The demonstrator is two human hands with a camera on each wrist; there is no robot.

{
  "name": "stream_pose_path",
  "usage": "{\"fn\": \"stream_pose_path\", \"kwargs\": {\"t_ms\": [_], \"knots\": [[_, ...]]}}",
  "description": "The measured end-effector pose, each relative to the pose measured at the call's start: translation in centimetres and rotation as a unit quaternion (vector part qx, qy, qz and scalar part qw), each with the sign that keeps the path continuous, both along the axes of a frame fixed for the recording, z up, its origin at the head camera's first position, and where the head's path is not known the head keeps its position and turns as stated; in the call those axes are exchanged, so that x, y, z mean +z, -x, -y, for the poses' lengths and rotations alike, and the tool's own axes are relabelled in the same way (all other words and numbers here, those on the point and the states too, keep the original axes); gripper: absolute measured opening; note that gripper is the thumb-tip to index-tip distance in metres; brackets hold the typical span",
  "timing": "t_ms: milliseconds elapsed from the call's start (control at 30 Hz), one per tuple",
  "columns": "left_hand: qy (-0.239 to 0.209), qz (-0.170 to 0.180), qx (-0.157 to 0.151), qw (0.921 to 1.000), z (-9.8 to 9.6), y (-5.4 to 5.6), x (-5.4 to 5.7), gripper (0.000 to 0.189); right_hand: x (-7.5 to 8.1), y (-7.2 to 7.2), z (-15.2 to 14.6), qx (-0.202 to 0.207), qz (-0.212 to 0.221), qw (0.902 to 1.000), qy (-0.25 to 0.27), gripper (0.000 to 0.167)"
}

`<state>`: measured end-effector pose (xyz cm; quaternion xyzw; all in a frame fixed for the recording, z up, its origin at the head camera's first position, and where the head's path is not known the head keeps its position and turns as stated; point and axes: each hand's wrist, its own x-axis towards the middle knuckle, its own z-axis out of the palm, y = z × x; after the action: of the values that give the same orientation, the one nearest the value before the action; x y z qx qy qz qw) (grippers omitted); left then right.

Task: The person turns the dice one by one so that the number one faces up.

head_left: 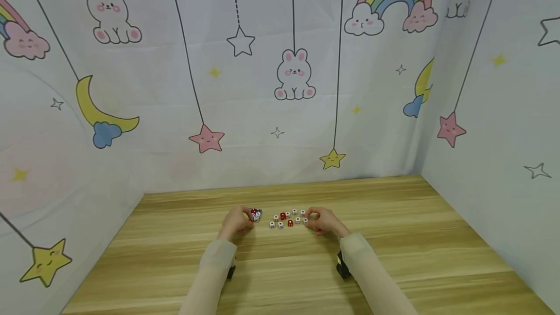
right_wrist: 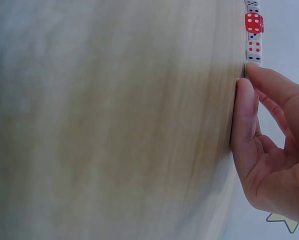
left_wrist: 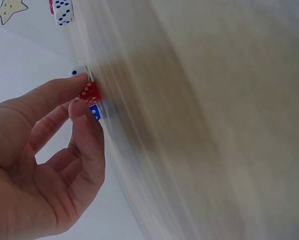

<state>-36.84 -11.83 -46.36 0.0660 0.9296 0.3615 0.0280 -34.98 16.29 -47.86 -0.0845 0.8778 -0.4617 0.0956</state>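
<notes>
My left hand [head_left: 236,221] is at the left side of a small cluster of dice [head_left: 257,216]. In the left wrist view, its thumb and index finger pinch a red die [left_wrist: 90,93] with white dots, with a white die [left_wrist: 78,73] and a blue die [left_wrist: 94,111] close by. To the right, my right hand [head_left: 324,220] holds a white die [head_left: 305,220] by its fingertips at the right end of two short rows of dice. The right wrist view mostly hides that die behind the fingers. Several white dice and red dice [head_left: 290,223] make up these rows.
The wooden table [head_left: 284,276] has a white patterned cloth [head_left: 262,159] standing behind it and along both sides. Each wrist has a dark device [head_left: 343,265] strapped under a light sleeve [head_left: 372,271].
</notes>
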Motion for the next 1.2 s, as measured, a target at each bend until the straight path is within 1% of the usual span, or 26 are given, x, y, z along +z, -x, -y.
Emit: {"fn": "stream_pose_path", "kwargs": {"t_ms": [133,367,467,667,833,1000,1200], "knots": [[-0.014,0.002,-0.001,0.9999,0.15,-0.11,-0.02,0.010,-0.02,-0.02,0.02,0.001,0.001,1.0000,0.004,0.015],[-0.013,-0.007,-0.015,0.9998,0.52,-0.31,0.34,0.011,-0.06,0.03,-0.07,0.004,0.002,1.0000,0.008,0.014],[-0.022,0.000,-0.019,0.9996,0.58,-0.36,0.43,0.012,-0.07,-0.02,-0.07,0.005,0.002,0.9999,0.009,0.014],[-0.021,0.008,-0.019,0.9996,0.76,-0.39,0.37,0.014,0.08,-0.20,0.05,0.004,-0.002,1.0000,0.006,0.014],[-0.029,0.027,-0.017,0.9991,0.76,-0.60,0.60,0.017,0.11,-0.23,0.03,0.001,0.001,1.0000,0.003,0.013],[-0.037,0.040,-0.016,0.9984,0.81,-0.58,0.62,0.018,0.05,-0.11,-0.01,0.002,0.003,1.0000,0.007,0.013],[-0.040,0.035,-0.018,0.9984,0.95,-0.53,0.49,0.017,0.01,-0.08,-0.02,0.004,-0.002,1.0000,0.005,0.014]]}}
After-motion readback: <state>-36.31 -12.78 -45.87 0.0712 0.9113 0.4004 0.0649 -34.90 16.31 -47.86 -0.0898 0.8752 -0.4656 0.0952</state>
